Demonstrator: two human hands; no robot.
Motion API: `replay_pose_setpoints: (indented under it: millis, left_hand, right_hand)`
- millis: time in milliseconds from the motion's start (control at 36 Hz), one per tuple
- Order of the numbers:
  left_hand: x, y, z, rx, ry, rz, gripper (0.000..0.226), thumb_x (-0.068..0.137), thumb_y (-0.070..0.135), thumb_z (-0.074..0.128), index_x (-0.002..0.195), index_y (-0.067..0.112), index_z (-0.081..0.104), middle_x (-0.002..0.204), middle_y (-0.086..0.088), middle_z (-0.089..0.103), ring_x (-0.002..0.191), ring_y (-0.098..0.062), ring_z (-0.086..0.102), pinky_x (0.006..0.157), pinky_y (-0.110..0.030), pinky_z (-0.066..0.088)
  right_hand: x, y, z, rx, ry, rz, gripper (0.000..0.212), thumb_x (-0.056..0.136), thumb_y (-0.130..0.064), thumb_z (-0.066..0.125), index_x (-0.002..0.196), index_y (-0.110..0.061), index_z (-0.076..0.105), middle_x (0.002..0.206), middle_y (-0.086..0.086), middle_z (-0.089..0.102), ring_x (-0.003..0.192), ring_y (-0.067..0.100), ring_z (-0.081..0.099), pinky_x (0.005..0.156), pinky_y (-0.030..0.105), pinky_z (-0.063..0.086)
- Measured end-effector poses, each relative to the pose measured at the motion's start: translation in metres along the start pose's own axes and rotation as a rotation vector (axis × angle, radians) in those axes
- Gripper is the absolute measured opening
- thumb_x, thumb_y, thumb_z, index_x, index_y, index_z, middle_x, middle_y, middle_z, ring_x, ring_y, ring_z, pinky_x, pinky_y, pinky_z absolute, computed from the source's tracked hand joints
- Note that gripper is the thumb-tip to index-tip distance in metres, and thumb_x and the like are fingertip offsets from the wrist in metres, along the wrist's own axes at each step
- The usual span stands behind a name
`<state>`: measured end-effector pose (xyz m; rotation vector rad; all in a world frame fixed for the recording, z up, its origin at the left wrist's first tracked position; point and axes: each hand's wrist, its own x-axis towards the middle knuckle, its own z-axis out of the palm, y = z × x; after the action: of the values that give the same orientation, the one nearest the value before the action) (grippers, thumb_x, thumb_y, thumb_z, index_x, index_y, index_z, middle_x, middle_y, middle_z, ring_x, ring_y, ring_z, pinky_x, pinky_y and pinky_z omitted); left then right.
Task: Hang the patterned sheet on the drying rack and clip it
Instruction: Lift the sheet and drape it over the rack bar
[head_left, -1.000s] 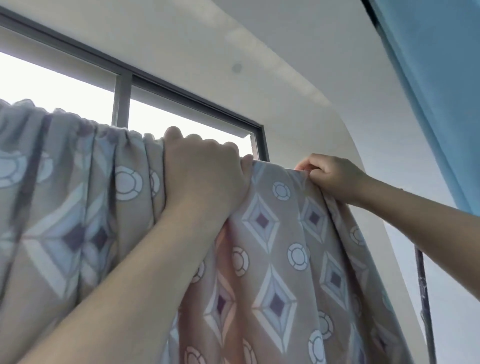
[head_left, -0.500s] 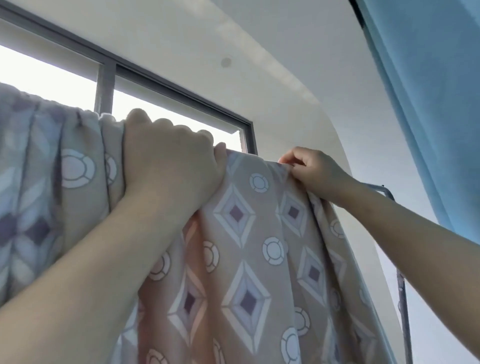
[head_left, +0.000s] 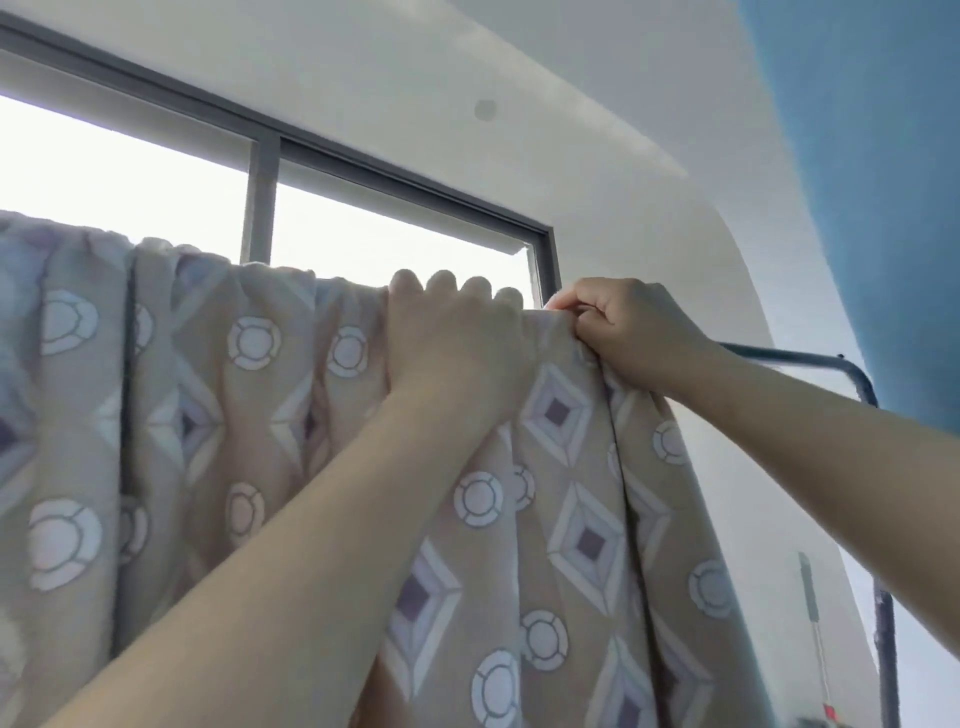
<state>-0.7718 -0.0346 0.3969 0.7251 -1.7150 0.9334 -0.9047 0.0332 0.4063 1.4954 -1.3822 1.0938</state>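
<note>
Head cam, looking up at the rack.

- Patterned sheet (head_left: 571, 519): beige with diamond and ring print. It is draped over the top rail of the drying rack (head_left: 789, 358) and hangs in pleats from 9 o'clock across to about 4 o'clock. The top fold is bunched along the rail, and the rail under the cloth is hidden.
- Left hand (head_left: 457, 338): frame centre, on the top fold. Four fingers (head_left: 441, 283) lie side by side, close together, curled over the fold and gripping the cloth. Thumb not visible. The forearm comes in from 7 o'clock.
- Right hand (head_left: 634, 327): at 3 o'clock of the left hand, nearly touching it. Thumb and forefinger pinch the sheet's top edge at the fold and the other fingers are curled in. Cannot tell whether a clip sits in the pinch. The forearm comes in from 4 o'clock.
- Bare rail shows only past the right wrist. It runs toward 3 o'clock, bends down at the corner, and the post drops toward 5 o'clock.
- Window frame (head_left: 260, 208): dark, behind the sheet at 10–11 o'clock, with bright glass.
- Blue surface (head_left: 857, 156) at 1–2 o'clock, white ceiling (head_left: 519, 52) at 12.
</note>
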Motion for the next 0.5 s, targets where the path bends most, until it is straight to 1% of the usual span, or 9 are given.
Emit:
replay_pose_setpoints:
  millis: [56,111,167,222,278,333,389,444,500]
  left_hand:
    - [-0.005,0.008,-0.006,-0.012,0.043,0.009,0.039,0.097,0.035,0.023,0.113,0.018,0.054,0.114,-0.004,0.058,0.108,-0.027,0.048,0.093,-0.040,0.027]
    - [-0.011,0.008,-0.005,-0.010,0.063,-0.023,0.037,0.097,0.033,0.024,0.107,0.016,0.056,0.108,-0.005,0.061,0.104,-0.027,0.050,0.092,-0.039,0.027]
    - [-0.013,0.005,-0.008,-0.025,0.072,-0.092,0.038,0.096,0.033,0.024,0.100,0.014,0.057,0.100,-0.005,0.063,0.094,-0.024,0.050,0.090,-0.039,0.028]
    - [-0.014,0.005,-0.010,-0.015,0.050,-0.130,0.039,0.096,0.032,0.023,0.098,0.013,0.057,0.098,-0.005,0.063,0.091,-0.023,0.048,0.091,-0.038,0.028]
    - [-0.015,0.009,-0.012,-0.011,0.000,-0.158,0.040,0.095,0.033,0.022,0.098,0.013,0.058,0.099,-0.006,0.063,0.096,-0.025,0.049,0.092,-0.038,0.027]
    - [-0.013,0.012,-0.012,-0.012,-0.029,-0.203,0.043,0.096,0.036,0.022,0.099,0.013,0.058,0.101,-0.006,0.063,0.099,-0.026,0.050,0.092,-0.039,0.027]
    - [-0.012,0.014,-0.013,0.000,-0.046,-0.224,0.044,0.096,0.038,0.021,0.100,0.014,0.058,0.102,-0.007,0.062,0.101,-0.027,0.049,0.092,-0.040,0.027]
    - [-0.013,0.012,-0.013,0.018,-0.056,-0.211,0.044,0.096,0.039,0.020,0.102,0.016,0.057,0.101,-0.006,0.061,0.101,-0.026,0.048,0.092,-0.040,0.027]
    - [-0.015,0.007,-0.014,0.031,-0.067,-0.204,0.045,0.096,0.040,0.018,0.102,0.016,0.057,0.101,-0.005,0.061,0.100,-0.024,0.049,0.092,-0.040,0.027]
  right_hand:
    - [-0.001,0.012,-0.003,-0.008,-0.014,0.023,0.034,0.086,-0.002,0.041,0.102,-0.016,0.067,0.101,-0.001,0.068,0.091,0.012,0.053,0.072,0.021,0.037]
    - [-0.002,0.025,-0.006,-0.038,-0.022,0.062,0.033,0.085,-0.003,0.040,0.099,-0.017,0.067,0.100,0.002,0.069,0.094,0.017,0.057,0.075,0.026,0.039]
    - [-0.005,0.039,-0.010,-0.070,-0.011,0.117,0.031,0.085,-0.005,0.040,0.096,-0.019,0.066,0.097,0.003,0.069,0.096,0.023,0.057,0.082,0.031,0.043]
    - [-0.005,0.047,-0.012,-0.130,-0.006,0.150,0.030,0.087,-0.007,0.039,0.096,-0.020,0.065,0.100,0.004,0.068,0.093,0.023,0.054,0.086,0.032,0.037]
    - [-0.002,0.045,-0.009,-0.181,-0.024,0.154,0.031,0.089,-0.009,0.036,0.099,-0.021,0.063,0.105,0.004,0.067,0.092,0.022,0.050,0.089,0.033,0.030]
    - [-0.001,0.034,-0.003,-0.142,-0.030,0.115,0.032,0.093,-0.018,0.033,0.105,-0.024,0.062,0.110,-0.001,0.065,0.104,0.021,0.051,0.093,0.034,0.027]
    - [-0.004,0.023,0.004,-0.079,-0.040,0.032,0.032,0.097,-0.027,0.031,0.110,-0.030,0.060,0.108,-0.008,0.063,0.107,0.016,0.049,0.093,0.033,0.025]
    - [-0.010,0.020,0.010,-0.050,-0.056,-0.014,0.034,0.099,-0.030,0.028,0.112,-0.030,0.059,0.110,-0.008,0.062,0.108,0.015,0.047,0.095,0.033,0.023]
    - [-0.014,0.026,0.011,-0.072,-0.038,-0.014,0.036,0.100,-0.031,0.025,0.115,-0.027,0.058,0.119,-0.006,0.061,0.116,0.017,0.046,0.103,0.036,0.021]
